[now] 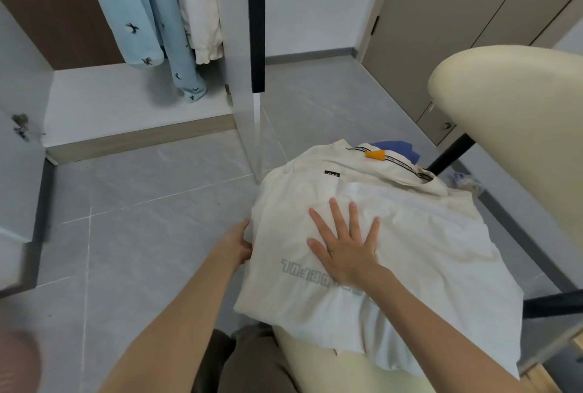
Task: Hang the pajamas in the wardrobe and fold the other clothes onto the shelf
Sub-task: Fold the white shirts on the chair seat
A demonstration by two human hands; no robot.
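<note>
Finding: the white T-shirt (pixel 426 250) lies spread over a pile on the chair seat (pixel 331 370), its lower end overhanging the seat at six o'clock. My right hand (pixel 344 246) lies flat and released on the shirt. My left hand (pixel 238 242) pinches its nine o'clock edge (fingers tucked under, unseen). Risks: the pile beneath is uneven, so a fold pressed here may set crooked. Drawing the left edge across could drag the cream garment (pixel 315 165) underneath and tip the pile to the floor. The blue pajamas (pixel 138 14) hang in the wardrobe (pixel 126 99) at eleven o'clock.
</note>
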